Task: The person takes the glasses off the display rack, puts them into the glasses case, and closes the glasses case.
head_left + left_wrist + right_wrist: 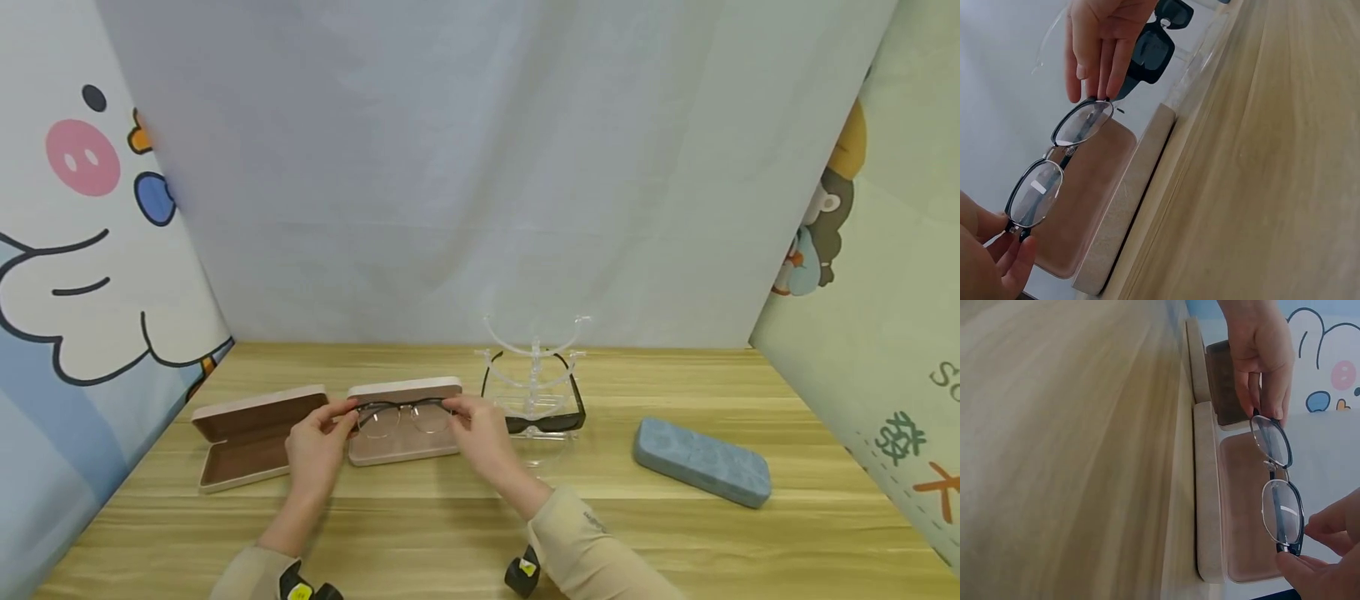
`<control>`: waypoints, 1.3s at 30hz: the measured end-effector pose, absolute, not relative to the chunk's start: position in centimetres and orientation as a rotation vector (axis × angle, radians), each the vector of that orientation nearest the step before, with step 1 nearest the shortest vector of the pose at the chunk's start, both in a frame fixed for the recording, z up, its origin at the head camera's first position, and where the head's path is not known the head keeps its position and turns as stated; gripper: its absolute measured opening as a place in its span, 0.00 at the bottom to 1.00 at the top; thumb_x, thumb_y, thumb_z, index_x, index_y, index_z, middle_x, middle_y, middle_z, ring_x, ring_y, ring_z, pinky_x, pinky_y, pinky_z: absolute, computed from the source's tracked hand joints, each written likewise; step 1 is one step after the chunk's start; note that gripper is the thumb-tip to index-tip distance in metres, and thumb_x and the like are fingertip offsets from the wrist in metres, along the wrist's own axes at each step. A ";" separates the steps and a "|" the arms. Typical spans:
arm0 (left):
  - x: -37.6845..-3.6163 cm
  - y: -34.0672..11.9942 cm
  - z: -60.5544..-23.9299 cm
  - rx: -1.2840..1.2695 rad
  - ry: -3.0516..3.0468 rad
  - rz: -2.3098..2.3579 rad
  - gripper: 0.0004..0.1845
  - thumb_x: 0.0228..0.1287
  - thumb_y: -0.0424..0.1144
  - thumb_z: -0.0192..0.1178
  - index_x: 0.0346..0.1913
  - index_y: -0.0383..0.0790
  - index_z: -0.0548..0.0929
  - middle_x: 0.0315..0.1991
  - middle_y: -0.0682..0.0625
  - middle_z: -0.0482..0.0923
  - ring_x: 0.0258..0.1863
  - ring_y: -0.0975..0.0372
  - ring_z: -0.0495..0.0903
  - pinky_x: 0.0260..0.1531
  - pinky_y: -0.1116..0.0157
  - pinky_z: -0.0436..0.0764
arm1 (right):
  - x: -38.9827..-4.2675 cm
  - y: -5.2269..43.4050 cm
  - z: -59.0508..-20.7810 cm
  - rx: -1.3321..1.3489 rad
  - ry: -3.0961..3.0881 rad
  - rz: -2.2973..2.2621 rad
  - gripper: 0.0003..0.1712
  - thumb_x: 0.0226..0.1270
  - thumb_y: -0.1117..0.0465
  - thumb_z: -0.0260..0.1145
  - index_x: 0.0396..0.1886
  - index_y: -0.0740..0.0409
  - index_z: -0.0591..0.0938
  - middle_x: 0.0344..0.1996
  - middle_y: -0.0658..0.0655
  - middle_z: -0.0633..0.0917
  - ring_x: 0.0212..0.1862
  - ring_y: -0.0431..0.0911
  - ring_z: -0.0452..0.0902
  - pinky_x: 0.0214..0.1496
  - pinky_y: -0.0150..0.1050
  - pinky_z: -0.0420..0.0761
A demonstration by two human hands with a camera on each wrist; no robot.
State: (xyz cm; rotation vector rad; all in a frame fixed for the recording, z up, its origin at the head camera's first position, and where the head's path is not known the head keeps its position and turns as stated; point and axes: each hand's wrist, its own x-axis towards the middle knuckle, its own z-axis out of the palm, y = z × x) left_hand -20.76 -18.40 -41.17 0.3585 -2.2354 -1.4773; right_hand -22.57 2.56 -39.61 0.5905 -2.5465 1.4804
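Eyeglasses: glossy plastic, shiny metal. Stand: clear plastic. Table: smooth wood.

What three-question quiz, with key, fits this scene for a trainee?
1. True or false: the left hand and right hand both hold the glasses.
2. Which case is closed in the head view? A) leftmost case B) middle case C) blue case
3. What do the sunglasses rest on?

Key:
1. True
2. C
3. A clear stand
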 end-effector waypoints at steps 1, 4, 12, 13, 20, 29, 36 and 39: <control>-20.8 -18.4 -41.2 0.357 -2.242 -1.475 0.11 0.58 0.36 0.62 0.43 0.39 0.84 0.37 0.39 0.83 0.23 0.65 0.83 0.10 0.75 0.67 | -22.6 2.5 -39.7 0.609 -2.555 1.454 0.14 0.62 0.72 0.55 0.47 0.67 0.79 0.50 0.64 0.78 0.55 0.54 0.73 0.50 0.37 0.78; -20.7 -18.5 -41.2 0.356 -2.276 -1.472 0.11 0.59 0.35 0.61 0.44 0.38 0.83 0.38 0.38 0.83 0.23 0.66 0.82 0.12 0.75 0.70 | -22.7 2.3 -39.8 0.626 -2.587 1.375 0.15 0.62 0.72 0.54 0.47 0.66 0.79 0.51 0.65 0.77 0.58 0.55 0.70 0.52 0.40 0.77; -20.5 -18.5 -41.5 0.356 -2.414 -1.415 0.13 0.60 0.34 0.58 0.48 0.36 0.81 0.37 0.38 0.83 0.28 0.56 0.83 0.10 0.73 0.64 | -22.8 1.9 -40.4 0.692 -2.706 1.240 0.17 0.63 0.74 0.50 0.51 0.66 0.75 0.56 0.67 0.73 0.59 0.57 0.68 0.54 0.45 0.75; -20.5 -18.5 -41.5 0.347 -2.430 -1.397 0.14 0.60 0.34 0.58 0.48 0.36 0.81 0.38 0.38 0.82 0.29 0.56 0.83 0.11 0.73 0.65 | -22.7 1.9 -40.4 0.699 -2.713 1.219 0.17 0.63 0.74 0.50 0.51 0.67 0.75 0.55 0.66 0.74 0.61 0.57 0.66 0.57 0.45 0.73; -20.3 -18.2 -41.8 0.277 -2.522 -1.315 0.16 0.58 0.34 0.59 0.49 0.31 0.79 0.46 0.34 0.78 0.34 0.51 0.83 0.22 0.70 0.78 | -22.7 1.8 -40.9 0.706 -2.794 1.158 0.17 0.64 0.73 0.48 0.52 0.69 0.73 0.51 0.64 0.76 0.55 0.55 0.72 0.54 0.42 0.75; -20.1 -17.6 -41.7 0.255 -2.584 -1.209 0.16 0.59 0.32 0.56 0.50 0.29 0.78 0.41 0.36 0.81 0.39 0.49 0.82 0.35 0.57 0.80 | -22.7 1.6 -41.3 0.663 -2.877 1.131 0.17 0.65 0.71 0.51 0.54 0.67 0.72 0.54 0.63 0.74 0.58 0.55 0.69 0.58 0.45 0.72; -19.9 -17.5 -41.9 0.193 -2.667 -1.042 0.17 0.57 0.29 0.52 0.50 0.29 0.78 0.34 0.39 0.82 0.30 0.51 0.79 0.30 0.56 0.76 | -22.9 1.3 -41.2 0.612 -2.935 1.075 0.18 0.65 0.67 0.53 0.54 0.68 0.71 0.55 0.64 0.73 0.59 0.55 0.68 0.58 0.47 0.71; -20.0 -17.5 -42.1 0.167 -2.692 -1.010 0.18 0.57 0.28 0.49 0.51 0.28 0.77 0.35 0.38 0.81 0.30 0.49 0.76 0.31 0.55 0.74 | -23.0 1.1 -41.2 0.587 -2.950 1.014 0.18 0.65 0.66 0.53 0.54 0.67 0.72 0.54 0.63 0.74 0.57 0.55 0.69 0.57 0.47 0.72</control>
